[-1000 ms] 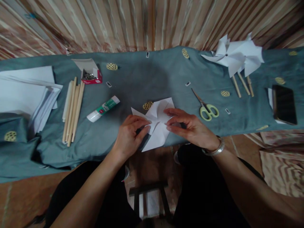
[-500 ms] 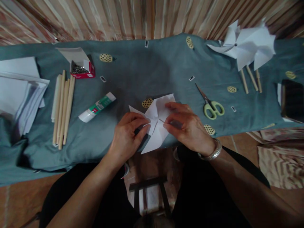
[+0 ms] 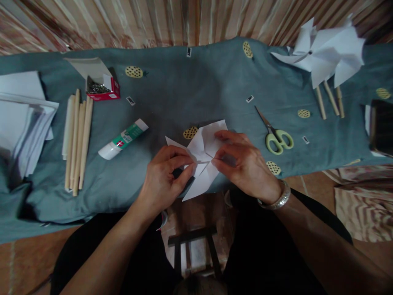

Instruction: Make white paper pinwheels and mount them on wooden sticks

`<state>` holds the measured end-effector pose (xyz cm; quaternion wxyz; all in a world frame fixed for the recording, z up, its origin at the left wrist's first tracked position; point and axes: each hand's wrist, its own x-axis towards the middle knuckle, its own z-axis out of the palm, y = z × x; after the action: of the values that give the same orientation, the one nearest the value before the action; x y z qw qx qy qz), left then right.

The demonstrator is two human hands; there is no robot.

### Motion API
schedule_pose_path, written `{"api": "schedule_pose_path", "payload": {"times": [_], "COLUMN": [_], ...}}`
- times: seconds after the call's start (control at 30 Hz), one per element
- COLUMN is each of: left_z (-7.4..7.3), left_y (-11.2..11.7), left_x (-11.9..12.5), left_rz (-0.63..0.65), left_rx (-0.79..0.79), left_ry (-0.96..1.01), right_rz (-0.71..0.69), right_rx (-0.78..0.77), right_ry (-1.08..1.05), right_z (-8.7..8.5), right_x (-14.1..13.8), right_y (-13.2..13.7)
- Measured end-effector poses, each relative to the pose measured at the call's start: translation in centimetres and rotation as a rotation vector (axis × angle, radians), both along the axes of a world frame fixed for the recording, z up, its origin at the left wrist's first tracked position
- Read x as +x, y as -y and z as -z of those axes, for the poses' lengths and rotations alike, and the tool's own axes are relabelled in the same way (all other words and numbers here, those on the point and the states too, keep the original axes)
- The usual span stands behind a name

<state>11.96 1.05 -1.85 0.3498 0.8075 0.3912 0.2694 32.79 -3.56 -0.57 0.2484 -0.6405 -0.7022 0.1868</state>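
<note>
A white paper pinwheel [image 3: 202, 180] with folded blades lies at the table's front edge between my hands. My left hand [image 3: 168, 170] pinches its left side near the centre with thumb and fingers. On the other side my right hand [image 3: 242, 159], with a silver bracelet at the wrist, pinches the paper close to the centre. A thin strip or pin seems to run at the right fingertips; it is too small to make out. To the left lies a glue stick [image 3: 123, 139], to the right a pair of scissors [image 3: 274, 137] with green handles.
Several wooden sticks [image 3: 82, 143] lie at left beside a red box [image 3: 106, 92] of small metal pieces. White paper sheets [image 3: 27, 127] are stacked farther left. Finished-looking pinwheels [image 3: 330, 49] on sticks lie at the far right, above a dark object [image 3: 382, 127].
The paper around the pinwheel's centre has shifted between my fingertips, and a narrow gap or fold shows there now. My hands stay nearly in place; the view has moved slightly.
</note>
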Motion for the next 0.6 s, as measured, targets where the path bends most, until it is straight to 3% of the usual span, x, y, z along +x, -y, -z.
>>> {"api": "schedule_pose_path", "payload": {"times": [0.3, 0.6], "left_z": [-0.47, 0.07], "left_y": [0.40, 0.70], "left_x": [0.40, 0.84], "left_rz": [0.084, 0.179], "left_rx": [0.046, 0.151], "left_ry": [0.023, -0.105], "right_rz": [-0.018, -0.009], "right_rx": [-0.010, -0.008], "right_ry": [0.004, 0.028], "right_z": [0.02, 0.02], "right_x": [0.09, 0.03], "right_y": [-0.08, -0.20]}}
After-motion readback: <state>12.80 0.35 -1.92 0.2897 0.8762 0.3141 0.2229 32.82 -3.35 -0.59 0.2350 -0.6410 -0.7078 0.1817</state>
